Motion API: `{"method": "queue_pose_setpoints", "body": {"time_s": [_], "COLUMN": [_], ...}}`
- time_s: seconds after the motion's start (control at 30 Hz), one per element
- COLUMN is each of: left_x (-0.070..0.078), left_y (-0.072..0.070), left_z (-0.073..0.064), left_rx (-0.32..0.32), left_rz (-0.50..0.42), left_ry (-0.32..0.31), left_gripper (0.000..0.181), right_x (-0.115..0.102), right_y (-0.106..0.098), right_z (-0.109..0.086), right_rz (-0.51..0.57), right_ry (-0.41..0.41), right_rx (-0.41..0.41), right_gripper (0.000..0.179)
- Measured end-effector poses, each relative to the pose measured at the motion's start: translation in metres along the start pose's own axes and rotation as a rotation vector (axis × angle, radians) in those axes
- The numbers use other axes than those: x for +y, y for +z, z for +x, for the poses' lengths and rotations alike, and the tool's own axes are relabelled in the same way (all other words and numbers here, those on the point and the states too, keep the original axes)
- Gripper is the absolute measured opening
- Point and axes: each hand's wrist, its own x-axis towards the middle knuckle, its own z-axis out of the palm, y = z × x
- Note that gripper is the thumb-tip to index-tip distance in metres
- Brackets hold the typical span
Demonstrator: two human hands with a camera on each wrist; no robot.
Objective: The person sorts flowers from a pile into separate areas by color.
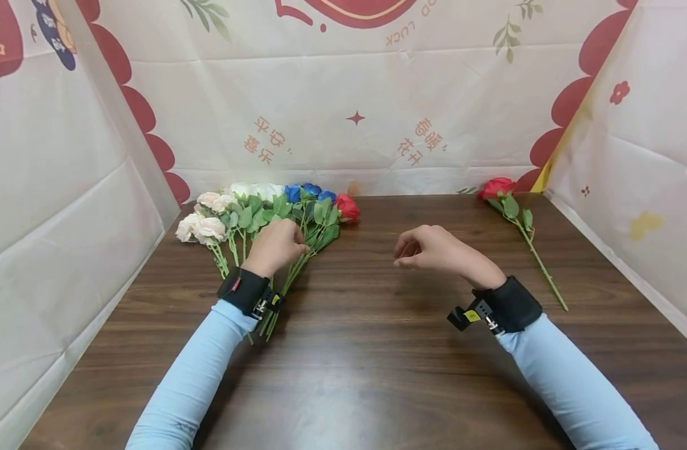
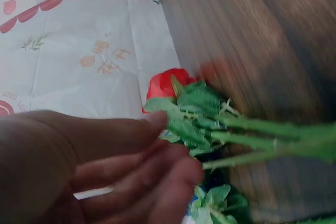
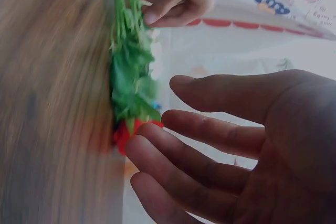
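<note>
My left hand (image 1: 277,245) hovers at the stems of a bunch of artificial flowers, its fingers loosely bent beside the green stems (image 2: 273,137). No stem shows clearly between its thumb and fingers. Cream flowers (image 1: 209,229), white flowers (image 1: 257,190), blue flowers (image 1: 310,191) and a red rose (image 1: 347,207) make up the bunch, which lies with blooms toward the back. My right hand (image 1: 433,250) is held above the table to the right of the bunch, holding nothing. In the right wrist view its fingers (image 3: 197,156) are spread and slightly bent.
A single red rose (image 1: 497,187) lies apart at the back right, its stem pointing toward the front right. The dark wooden table (image 1: 343,375) is bordered by a printed white cloth (image 1: 343,87) at the back and both sides.
</note>
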Motion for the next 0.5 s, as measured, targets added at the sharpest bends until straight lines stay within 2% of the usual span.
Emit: {"method": "queue_pose_setpoints", "body": {"time_s": [0.1, 0.27, 0.5], "left_x": [-0.004, -0.006, -0.004], "left_y": [0.000, 0.004, 0.012], "left_z": [-0.002, -0.001, -0.001], "left_rx": [-0.039, -0.115, -0.170], "left_rz": [0.002, -0.044, 0.017], "left_ry": [-0.001, 0.036, -0.013], "left_gripper": [0.034, 0.031, 0.033], "right_x": [-0.010, -0.022, -0.024], "right_y": [0.002, 0.004, 0.001], "right_z": [-0.001, -0.002, -0.005], "right_rz": [-0.016, -0.028, -0.041], "right_ry": [-0.031, -0.063, -0.027], "right_rx": [-0.006, -0.049, -0.052], "right_gripper": [0.009, 0.008, 0.010]}}
